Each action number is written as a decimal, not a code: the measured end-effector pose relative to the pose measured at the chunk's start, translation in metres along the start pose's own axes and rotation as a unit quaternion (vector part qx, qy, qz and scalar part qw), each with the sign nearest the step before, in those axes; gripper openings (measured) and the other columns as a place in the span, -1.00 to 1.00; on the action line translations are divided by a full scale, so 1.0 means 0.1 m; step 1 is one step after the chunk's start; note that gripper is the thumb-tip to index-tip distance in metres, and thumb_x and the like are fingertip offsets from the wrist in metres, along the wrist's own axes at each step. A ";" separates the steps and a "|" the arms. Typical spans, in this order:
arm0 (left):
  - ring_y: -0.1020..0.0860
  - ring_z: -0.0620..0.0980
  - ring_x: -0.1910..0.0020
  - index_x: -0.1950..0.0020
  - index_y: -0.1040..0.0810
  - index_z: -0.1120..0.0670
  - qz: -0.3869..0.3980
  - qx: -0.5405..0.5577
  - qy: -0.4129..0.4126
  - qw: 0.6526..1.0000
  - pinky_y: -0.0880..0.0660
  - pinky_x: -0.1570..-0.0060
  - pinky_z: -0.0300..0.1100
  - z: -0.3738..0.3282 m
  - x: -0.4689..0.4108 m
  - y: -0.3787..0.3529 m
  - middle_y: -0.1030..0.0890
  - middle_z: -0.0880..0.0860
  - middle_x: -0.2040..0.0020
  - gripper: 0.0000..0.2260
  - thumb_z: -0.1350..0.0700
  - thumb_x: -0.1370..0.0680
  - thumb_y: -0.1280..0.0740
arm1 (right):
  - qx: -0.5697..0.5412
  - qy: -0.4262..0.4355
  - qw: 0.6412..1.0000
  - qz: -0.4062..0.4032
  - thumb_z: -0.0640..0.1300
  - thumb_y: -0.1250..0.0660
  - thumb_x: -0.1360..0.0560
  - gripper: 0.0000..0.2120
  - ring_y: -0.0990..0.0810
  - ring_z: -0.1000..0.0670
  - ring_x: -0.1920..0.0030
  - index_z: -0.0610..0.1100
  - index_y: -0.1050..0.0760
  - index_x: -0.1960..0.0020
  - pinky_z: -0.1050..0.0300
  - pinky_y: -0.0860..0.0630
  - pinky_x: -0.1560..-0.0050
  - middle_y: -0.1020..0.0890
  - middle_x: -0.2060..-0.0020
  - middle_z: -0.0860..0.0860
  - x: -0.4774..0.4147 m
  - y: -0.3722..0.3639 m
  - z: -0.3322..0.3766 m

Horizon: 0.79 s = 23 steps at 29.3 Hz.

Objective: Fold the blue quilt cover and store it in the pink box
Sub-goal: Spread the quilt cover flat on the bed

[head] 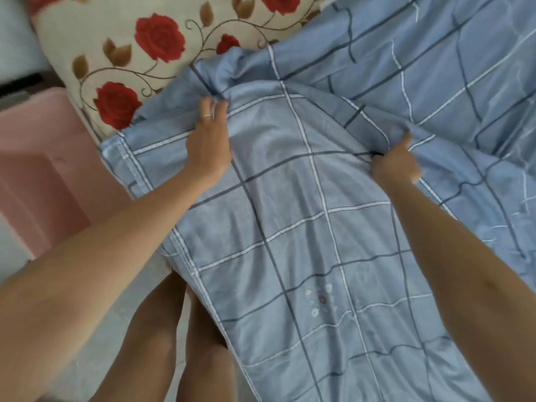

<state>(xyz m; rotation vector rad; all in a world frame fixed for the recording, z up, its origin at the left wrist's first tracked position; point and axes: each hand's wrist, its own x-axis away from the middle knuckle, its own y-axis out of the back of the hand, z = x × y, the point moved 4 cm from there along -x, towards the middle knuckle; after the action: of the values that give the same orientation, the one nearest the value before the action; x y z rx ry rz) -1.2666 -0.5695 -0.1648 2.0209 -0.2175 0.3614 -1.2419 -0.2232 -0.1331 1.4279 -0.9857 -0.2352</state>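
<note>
The blue quilt cover (304,227), checked with white and dark lines, lies spread over the bed and hangs down in front of my legs. My left hand (207,143) pinches a bunched fold of it near the upper left edge, a ring on one finger. My right hand (396,165) grips a gathered fold further right, thumb up, fingers hidden in the cloth. The stretch of cloth between both hands is lifted off the bed. The pink box (37,169) stands on the floor at the left, beside the bed.
A cream bed sheet with red roses (139,47) shows beyond the cover at the upper left. My bare legs (179,338) stand on the pale floor (17,250) below the hanging cloth. More of the cover lies crumpled at the upper right.
</note>
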 end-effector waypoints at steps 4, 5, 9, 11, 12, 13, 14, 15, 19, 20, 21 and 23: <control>-0.50 0.28 -0.09 -0.45 -0.22 0.11 -0.024 0.015 -0.027 0.999 -0.46 0.18 0.10 0.00 0.03 -0.05 -0.17 0.14 -0.48 -0.40 0.32 -0.45 -0.30 | -0.062 -0.040 0.997 -0.025 -0.20 -0.16 -0.57 -0.46 -0.49 -0.24 -0.24 -0.11 -0.10 -0.51 -0.04 -0.41 -0.17 -0.51 -0.23 -0.25 -0.07 -0.03 -0.11; -0.51 0.28 -0.08 -0.45 -0.24 0.10 -0.035 0.014 -0.032 0.999 -0.44 0.21 0.08 0.00 0.00 -0.04 -0.21 0.13 -0.46 -0.43 0.29 -0.45 -0.29 | -0.110 -0.042 0.992 -0.036 -0.24 -0.12 -0.56 -0.55 -0.50 -0.24 -0.22 -0.13 -0.22 -0.45 -0.03 -0.42 -0.14 -0.52 -0.22 -0.25 -0.11 -0.01 -0.08; -0.49 0.23 -0.10 -0.33 -0.36 0.09 -0.078 0.064 0.026 0.995 -0.35 0.26 0.01 0.02 -0.10 0.00 -0.40 0.15 -0.29 -0.58 0.12 -0.48 -0.31 | -0.404 -0.013 0.910 -0.086 -0.36 0.04 -0.53 -0.74 -0.42 -0.02 0.20 -0.12 -0.32 -0.08 0.26 -0.37 0.19 -0.45 0.19 -0.10 -0.32 0.22 0.21; -0.48 0.21 -0.11 -0.23 -0.43 0.10 -0.100 0.093 0.056 0.989 -0.38 0.14 0.03 0.03 -0.16 0.00 -0.51 0.14 -0.18 -0.65 0.03 -0.49 -0.34 | -0.462 0.011 0.882 -0.095 -0.38 0.05 -0.57 -0.80 -0.28 0.14 0.33 -0.10 -0.22 -0.01 0.44 -0.27 0.36 -0.31 0.28 0.06 -0.48 0.39 0.40; -0.48 0.22 -0.10 -0.16 -0.46 0.13 -0.108 0.109 0.066 0.986 -0.39 0.06 0.04 0.05 -0.19 0.01 -0.55 0.15 -0.11 -0.69 0.01 -0.49 -0.35 | -0.455 0.022 0.885 -0.098 -0.36 0.05 -0.57 -0.80 -0.23 0.17 0.35 -0.09 -0.20 0.02 0.45 -0.25 0.39 -0.26 0.29 0.09 -0.54 0.48 0.49; -0.48 0.23 -0.07 -0.08 -0.49 0.15 -0.117 0.123 0.073 0.983 -0.38 0.03 0.05 0.07 -0.24 0.02 -0.58 0.18 -0.05 -0.74 0.01 -0.50 -0.36 | -0.443 0.033 0.891 -0.097 -0.35 0.04 -0.57 -0.81 -0.22 0.17 0.35 -0.08 -0.19 0.03 0.45 -0.25 0.39 -0.25 0.29 0.10 -0.61 0.61 0.61; -0.49 0.25 -0.02 0.00 -0.51 0.18 -0.123 0.125 0.072 0.982 -0.38 0.04 0.06 0.07 -0.30 0.04 -0.58 0.20 0.02 -0.77 0.02 -0.51 -0.35 | -0.419 0.046 0.901 -0.101 -0.34 0.03 -0.57 -0.83 -0.25 0.15 0.31 -0.09 -0.19 0.01 0.45 -0.25 0.37 -0.26 0.28 0.09 -0.70 0.72 0.71; -0.49 0.27 0.02 0.06 -0.51 0.19 -0.130 0.114 0.067 0.983 -0.37 0.07 0.07 0.08 -0.32 0.06 -0.57 0.22 0.08 -0.78 0.02 -0.52 -0.34 | -0.403 0.051 0.909 -0.095 -0.31 0.01 -0.58 -0.86 -0.30 0.12 0.24 -0.09 -0.18 -0.02 0.43 -0.26 0.30 -0.29 0.24 0.07 -0.78 0.79 0.79; -0.44 0.24 0.00 0.11 -0.51 0.17 -0.184 0.045 0.070 0.979 -0.26 0.03 0.05 0.05 -0.40 0.20 -0.53 0.20 0.11 -0.82 0.06 -0.54 -0.31 | -0.395 0.044 0.912 -0.105 -0.32 -0.01 -0.54 -0.75 -0.29 0.00 -0.03 -0.19 -0.32 -0.18 0.17 -0.26 0.00 -0.32 0.02 -0.05 -1.05 0.98 1.17; -0.43 0.23 -0.03 0.09 -0.52 0.16 -0.192 0.040 0.082 0.977 -0.24 0.00 0.04 0.07 -0.43 0.23 -0.53 0.20 0.08 -0.84 0.06 -0.54 -0.31 | -0.378 0.052 0.917 -0.114 -0.33 0.00 -0.52 -0.67 -0.30 -0.01 -0.04 -0.23 -0.32 -0.25 0.14 -0.30 -0.05 -0.31 -0.03 -0.06 -1.07 1.01 1.26; -0.41 0.23 -0.07 0.07 -0.53 0.16 -0.192 0.044 0.105 0.975 -0.23 -0.04 0.05 0.09 -0.47 0.27 -0.54 0.20 0.02 -0.84 0.06 -0.54 -0.31 | -0.354 0.067 0.926 -0.113 -0.34 0.00 -0.51 -0.63 -0.32 -0.03 -0.07 -0.24 -0.30 -0.29 0.10 -0.32 -0.11 -0.33 -0.07 -0.08 -1.09 1.02 1.35; -0.36 0.24 -0.18 0.01 -0.57 0.15 -0.173 0.062 0.162 0.969 -0.21 -0.12 0.08 0.19 -0.58 0.30 -0.51 0.20 -0.12 -0.82 0.04 -0.53 -0.33 | -0.316 0.095 0.939 -0.097 -0.31 -0.01 -0.52 -0.62 -0.36 -0.08 -0.19 -0.23 -0.27 -0.33 0.05 -0.31 -0.23 -0.37 -0.21 -0.16 -1.14 0.99 1.56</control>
<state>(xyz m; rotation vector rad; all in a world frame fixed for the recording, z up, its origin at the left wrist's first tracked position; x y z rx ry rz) -1.3271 -0.6000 -0.1681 2.0378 0.3661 0.4840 -1.4580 -0.2387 -0.1175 0.9274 -0.5343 -0.5007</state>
